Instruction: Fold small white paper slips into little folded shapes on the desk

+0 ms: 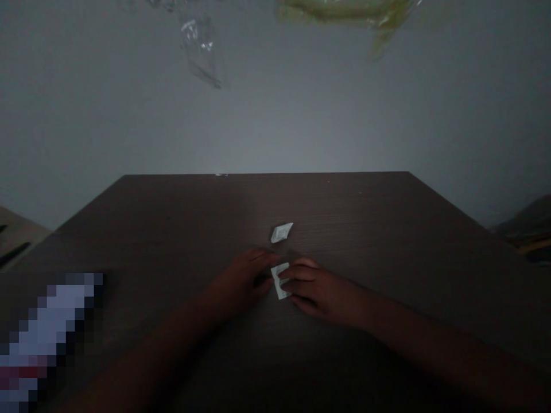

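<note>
- The left hand [246, 281] comes in from the lower left, its grip narrow and curled, with the fingertips [269, 256] reaching the top of a small, white, rectangular paper slip [280, 281] (the dim light makes its exact edges hard to read).
- The right hand [321, 289] comes in from the lower right, its grip also narrow, with the fingers [301, 275] lying over the right side of that slip. Whether either hand actually pinches it, I cannot tell.
- The white paper slip sits between both hands, toward the middle of the dark brown wood-grain worktop [150, 218], nearer the near edge than the far edge.
- A second small, white, angular paper piece [282, 233] lies flat just beyond the hands, untouched and apart from the first.
- So far, one piece is under both hands and the other lies free.
- A blurred, pixelated pale object [49, 327] lies by the near left corner of the worktop.
- A clear, crinkled plastic film [200, 46] and a translucent yellow-green plastic sheet [348, 11] show at the top of the view, in front of a plain grey wall [275, 115] beyond the far edge.
</note>
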Demonstrator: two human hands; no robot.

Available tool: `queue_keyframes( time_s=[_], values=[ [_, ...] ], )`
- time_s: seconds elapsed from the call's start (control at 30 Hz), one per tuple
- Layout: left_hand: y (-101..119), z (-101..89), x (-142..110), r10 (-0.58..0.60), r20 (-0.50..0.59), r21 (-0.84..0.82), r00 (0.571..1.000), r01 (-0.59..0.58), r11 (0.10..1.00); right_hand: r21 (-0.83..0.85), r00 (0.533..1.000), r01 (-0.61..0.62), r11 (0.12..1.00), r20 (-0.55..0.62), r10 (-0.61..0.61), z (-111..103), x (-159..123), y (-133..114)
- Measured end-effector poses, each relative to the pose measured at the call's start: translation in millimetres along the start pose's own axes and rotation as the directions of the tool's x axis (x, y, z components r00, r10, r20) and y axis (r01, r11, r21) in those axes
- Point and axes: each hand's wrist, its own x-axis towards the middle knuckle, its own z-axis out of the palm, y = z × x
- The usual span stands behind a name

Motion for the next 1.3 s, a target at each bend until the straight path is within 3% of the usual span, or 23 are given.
queue_keyframes(
  time_s=[0.5,0.97,1.3],
  values=[
    [-3.4,-0.4,1.3,-0.006,0.014,-0.041,1.000,0.006,0.999,-0.019,1.000,0.004,1.000,-0.028,-0.005,2.0,-1.8,2.7],
    [26.6,-21.0,8.4,-0.010,0.111,-0.027,0.994,0.013,1.000,-0.004,0.999,-0.008,1.000,0.044,0.008,-0.8,-3.2,2.5],
    [38.8,-18.3,6.0,-0.040,0.110,0.027,0.993,0.037,0.999,-0.102,0.997,0.005,0.995,0.076,0.003,-6.5,-1.6,-6.3]
  ],
)
